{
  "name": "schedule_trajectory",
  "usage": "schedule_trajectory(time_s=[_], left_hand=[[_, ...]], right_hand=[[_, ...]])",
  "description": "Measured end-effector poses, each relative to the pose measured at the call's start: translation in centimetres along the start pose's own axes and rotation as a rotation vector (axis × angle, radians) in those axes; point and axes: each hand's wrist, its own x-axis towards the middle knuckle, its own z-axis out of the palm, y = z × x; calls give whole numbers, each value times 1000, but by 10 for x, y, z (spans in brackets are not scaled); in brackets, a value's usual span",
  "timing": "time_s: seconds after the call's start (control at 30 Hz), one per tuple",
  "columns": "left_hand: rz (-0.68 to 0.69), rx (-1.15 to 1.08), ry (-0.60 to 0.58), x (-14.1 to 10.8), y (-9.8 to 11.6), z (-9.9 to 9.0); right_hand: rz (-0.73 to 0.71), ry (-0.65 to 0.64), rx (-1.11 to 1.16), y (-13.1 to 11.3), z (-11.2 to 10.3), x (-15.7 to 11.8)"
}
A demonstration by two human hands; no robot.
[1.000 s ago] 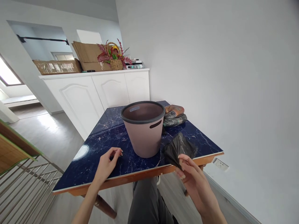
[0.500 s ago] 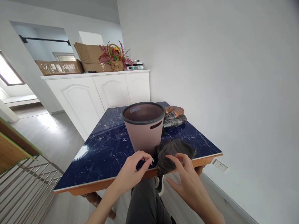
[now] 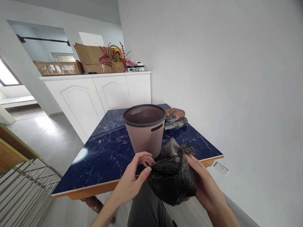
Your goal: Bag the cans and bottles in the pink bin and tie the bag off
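Note:
A crumpled black plastic bag point(image 3: 174, 179) is raised at the table's front edge, between my hands. My right hand point(image 3: 204, 181) grips its right side, with the fingertips partly hidden behind the plastic. My left hand point(image 3: 133, 175) is at the bag's left side, its thumb and fingers curled around a small gap at the bag's edge; whether they pinch the plastic is unclear. Just beyond my left hand stands an upright mauve bin point(image 3: 144, 138) with a dark grey rim and an oval handle slot.
The bin stands on a dark blue marbled table point(image 3: 101, 157). Behind it at the right lie packed plastic bags point(image 3: 176, 118). A white cabinet point(image 3: 80, 97) holds cardboard and a flower basket point(image 3: 118, 66). A metal rack point(image 3: 30, 189) stands left.
The black bag has come up off the table edge and looks bulkier. My right hand has closed on its right side, while my left hand now meets its left edge.

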Motion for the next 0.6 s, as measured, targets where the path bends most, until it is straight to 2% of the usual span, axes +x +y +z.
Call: schedule_trajectory(time_s=[0.1, 0.2, 0.27, 0.33, 0.5, 0.6], left_hand=[[-89, -99, -126, -9, 16, -2], [-130, 47, -58, -10, 28, -4], [-129, 113, 65, -7, 30, -8], [-128, 89, 234, -3, 27, -16], [-181, -210, 724, -1, 11, -48], [-162, -316, 890, -4, 5, -75]], right_hand=[[19, -3, -38, 5, 12, -1], [-40, -16, -121, 8, 19, 2], [-125, 37, -214, 8, 18, 4], [-208, 86, -292, 7, 13, 6], [-288, 108, -263, 2, -3, 11], [-318, 69, -245, 0, -9, 13]])
